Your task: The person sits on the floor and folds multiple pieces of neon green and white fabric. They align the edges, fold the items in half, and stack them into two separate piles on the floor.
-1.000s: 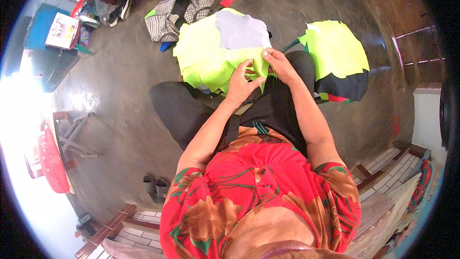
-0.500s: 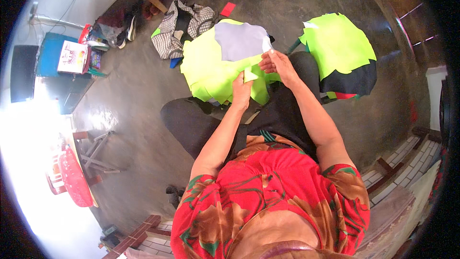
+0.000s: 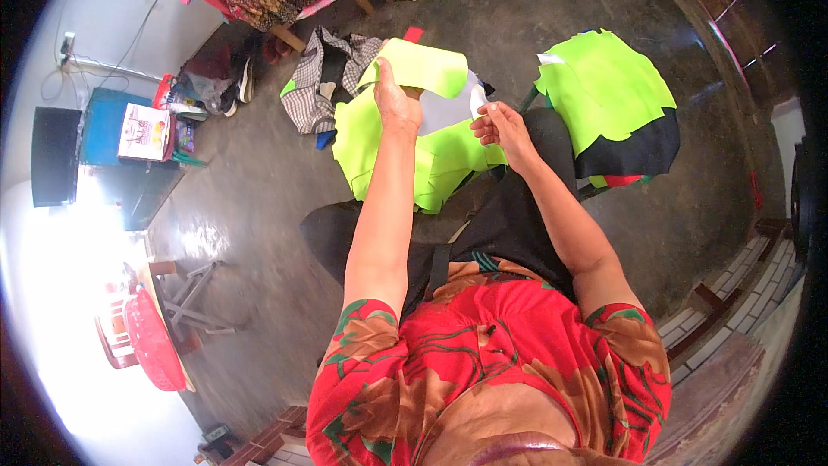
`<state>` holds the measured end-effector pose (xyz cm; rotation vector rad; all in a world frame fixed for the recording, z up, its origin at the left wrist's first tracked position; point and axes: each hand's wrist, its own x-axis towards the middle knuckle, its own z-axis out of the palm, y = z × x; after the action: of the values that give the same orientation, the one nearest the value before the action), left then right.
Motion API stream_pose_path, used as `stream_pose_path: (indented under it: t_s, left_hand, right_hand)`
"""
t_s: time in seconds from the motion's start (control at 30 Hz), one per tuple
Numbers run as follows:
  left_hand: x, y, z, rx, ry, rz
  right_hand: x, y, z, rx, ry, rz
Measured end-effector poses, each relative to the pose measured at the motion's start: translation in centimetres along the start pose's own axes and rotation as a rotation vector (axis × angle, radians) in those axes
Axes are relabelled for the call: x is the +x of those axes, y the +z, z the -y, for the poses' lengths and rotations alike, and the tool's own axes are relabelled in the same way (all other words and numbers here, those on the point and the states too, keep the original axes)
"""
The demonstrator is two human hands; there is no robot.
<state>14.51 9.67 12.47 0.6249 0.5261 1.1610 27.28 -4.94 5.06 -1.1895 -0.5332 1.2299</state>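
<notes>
My left hand (image 3: 397,103) is raised over the far left of a pile in front of me and grips a pale yellow-green fabric piece (image 3: 435,69), its thumb on the near side. The piece curves over the fingers, which it partly hides. Beneath lies the pile of bright yellow-green fabric pieces (image 3: 371,160), with a grey piece (image 3: 444,112) on top. My right hand (image 3: 503,131) is closed in a pinch on a small white curved strip (image 3: 478,100) at the pile's right side; its exact kind is unclear.
On the right, yellow-green pieces (image 3: 608,78) lie over a black cloth (image 3: 634,145) on a low support. A checked garment (image 3: 310,91) lies on the floor beyond the pile. Shoes (image 3: 246,82) and a box on a stool (image 3: 144,131) stand left.
My left hand has moved from the pile's near edge up to its far side, lifting a yellow-green piece. My right hand stays at the right side, fingers now drawn in around the white strip.
</notes>
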Motion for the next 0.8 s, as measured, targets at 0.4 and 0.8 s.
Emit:
stream_pose_path:
  t_s: [0.4,0.8]
  left_hand:
    - [-1.3,-12.6,4.4,0.229,-0.179,-0.348]
    - [0.5,-12.2,3.6,1.771,0.217,-0.245]
  right_hand:
    - [0.1,0.1,-0.1,-0.027,0.003,0.046]
    - [0.4,0.0,-0.4,-0.061,0.063,0.060]
